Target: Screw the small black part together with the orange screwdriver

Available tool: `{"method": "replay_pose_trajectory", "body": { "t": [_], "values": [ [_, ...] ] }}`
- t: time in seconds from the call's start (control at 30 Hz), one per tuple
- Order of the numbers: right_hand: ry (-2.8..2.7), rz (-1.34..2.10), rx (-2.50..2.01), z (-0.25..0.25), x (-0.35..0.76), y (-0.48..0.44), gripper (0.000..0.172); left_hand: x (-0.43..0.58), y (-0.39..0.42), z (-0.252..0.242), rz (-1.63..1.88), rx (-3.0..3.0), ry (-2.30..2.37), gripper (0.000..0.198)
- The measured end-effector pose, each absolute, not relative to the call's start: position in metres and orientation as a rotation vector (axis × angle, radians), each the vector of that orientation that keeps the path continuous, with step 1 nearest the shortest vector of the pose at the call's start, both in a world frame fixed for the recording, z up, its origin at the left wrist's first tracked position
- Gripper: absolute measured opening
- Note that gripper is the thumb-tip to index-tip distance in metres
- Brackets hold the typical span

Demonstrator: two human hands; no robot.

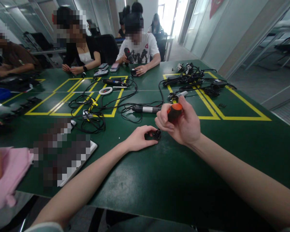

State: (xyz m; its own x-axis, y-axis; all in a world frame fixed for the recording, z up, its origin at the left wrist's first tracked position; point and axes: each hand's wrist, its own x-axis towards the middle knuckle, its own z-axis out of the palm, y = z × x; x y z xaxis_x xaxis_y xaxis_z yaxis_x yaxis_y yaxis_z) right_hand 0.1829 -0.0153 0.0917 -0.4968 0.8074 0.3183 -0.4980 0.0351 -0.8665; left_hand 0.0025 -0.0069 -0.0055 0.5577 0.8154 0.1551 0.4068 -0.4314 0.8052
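My right hand (183, 124) is wrapped round the orange and black handle of a screwdriver (175, 112). Its lower end meets a small round black part (157, 134) on the green table (125, 180). My left hand (140, 138) pinches that black part from the left, between thumb and fingers, and rests on the tabletop. The hand and handle hide much of the screwdriver's shaft. Just beyond my hands lies a black and grey cylindrical tool (146, 110) with a cable.
Coiled black cables (94, 124) lie to the left and a heap of cabled black devices (188, 79) at the back right. A white-edged flat object (93, 146) is near my left forearm. Across the table a person (141, 48) holds a dark power tool (129, 55). Others sit at left.
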Motion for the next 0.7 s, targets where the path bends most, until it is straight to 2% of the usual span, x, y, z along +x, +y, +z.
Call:
{"method": "replay_pose_trajectory", "body": {
  "t": [0.2, 0.4, 0.6, 0.7],
  "values": [
    [-1.26, 1.639, -0.269, 0.0905, 0.1824, -0.0164, 0.046, 0.0022, -0.0072, -0.0062, 0.714, 2.048, 0.962, 0.038],
    [-1.319, 1.645, -0.258, 0.0901, 0.181, -0.0141, 0.065, 0.0022, -0.0066, -0.0061, 0.696, 2.049, 0.982, 0.037],
    [-1.214, 1.635, -0.223, 0.0877, 0.1805, -0.0153, 0.046, 0.0017, -0.0068, -0.0062, 0.705, 2.059, 0.954, 0.04],
    [-1.25, 1.638, -0.265, 0.088, 0.1803, -0.014, 0.056, 0.0014, -0.0068, -0.007, 0.71, 2.046, 0.96, 0.039]
  ]
}}
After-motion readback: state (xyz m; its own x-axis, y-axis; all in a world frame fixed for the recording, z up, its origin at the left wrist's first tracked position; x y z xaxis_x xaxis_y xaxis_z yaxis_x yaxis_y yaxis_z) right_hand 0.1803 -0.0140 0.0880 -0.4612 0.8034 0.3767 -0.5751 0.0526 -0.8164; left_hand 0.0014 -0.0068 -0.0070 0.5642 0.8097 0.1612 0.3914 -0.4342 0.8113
